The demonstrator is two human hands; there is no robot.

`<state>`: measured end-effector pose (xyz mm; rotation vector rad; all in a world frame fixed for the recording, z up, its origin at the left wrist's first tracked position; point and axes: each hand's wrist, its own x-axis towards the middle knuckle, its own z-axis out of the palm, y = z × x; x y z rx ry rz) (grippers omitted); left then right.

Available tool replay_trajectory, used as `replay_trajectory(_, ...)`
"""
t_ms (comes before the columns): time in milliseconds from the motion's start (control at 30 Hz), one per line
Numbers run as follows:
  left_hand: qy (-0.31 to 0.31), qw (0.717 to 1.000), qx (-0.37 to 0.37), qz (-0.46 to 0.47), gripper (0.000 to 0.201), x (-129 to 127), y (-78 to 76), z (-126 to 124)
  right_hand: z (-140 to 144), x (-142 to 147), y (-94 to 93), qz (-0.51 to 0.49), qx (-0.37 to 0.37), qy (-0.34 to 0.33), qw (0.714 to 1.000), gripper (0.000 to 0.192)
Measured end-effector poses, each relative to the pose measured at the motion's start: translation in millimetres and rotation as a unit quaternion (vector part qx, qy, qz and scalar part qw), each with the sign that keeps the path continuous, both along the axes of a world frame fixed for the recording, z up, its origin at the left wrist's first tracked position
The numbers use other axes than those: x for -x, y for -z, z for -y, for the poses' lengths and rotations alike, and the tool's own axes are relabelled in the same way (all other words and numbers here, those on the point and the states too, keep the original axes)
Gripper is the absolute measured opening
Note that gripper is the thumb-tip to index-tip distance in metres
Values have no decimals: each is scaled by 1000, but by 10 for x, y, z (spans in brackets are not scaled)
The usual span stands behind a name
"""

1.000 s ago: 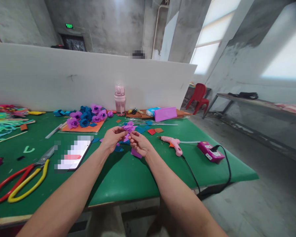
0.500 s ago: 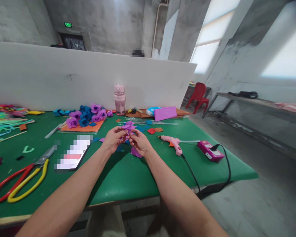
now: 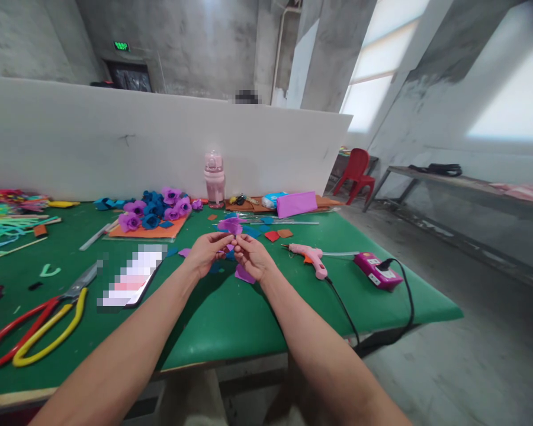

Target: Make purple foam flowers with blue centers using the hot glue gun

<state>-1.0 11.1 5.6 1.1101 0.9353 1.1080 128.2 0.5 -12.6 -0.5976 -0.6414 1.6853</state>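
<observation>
A purple paper flower [image 3: 231, 225] stands upright between my hands, above the green table [image 3: 213, 337]. My left hand [image 3: 209, 253] pinches its base from the left. From the other side my right hand [image 3: 250, 254] closes thumb and fingers on the same base, the fingertips of both hands nearly touching. Purple and blue paper pieces lie under and around the hands, among them a purple piece [image 3: 245, 273]. Right of my right hand rests a pink glue gun [image 3: 308, 255]. A phone [image 3: 135, 277] lies to the left of my left hand.
Large scissors [image 3: 66, 305] with red and yellow handles lie at left. Finished purple and blue flowers [image 3: 155, 208] sit on orange paper. A pink bottle [image 3: 215, 180] stands before the white board [image 3: 160, 142]. The glue gun's cord runs off the front edge, near a magenta box [image 3: 377, 271].
Both hands have shifted their fingers lower on the purple paper flower. Its petals now show above the fingertips as a more open, upright cup.
</observation>
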Motion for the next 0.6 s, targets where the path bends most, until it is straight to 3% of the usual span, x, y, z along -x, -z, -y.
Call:
replay_trajectory(367,-12,997,26,71,34,8,37,-47,-8,50,74,151,-77,71,983,23)
replay_trajectory(533,-16,994,28,100,26,19,-38,-28,-19,51,64,279,-163,201,925,20)
replay_trajectory(600,-9,994,38,104,22,18,-51,-25,-20,56,59,287,-182,210,917,25)
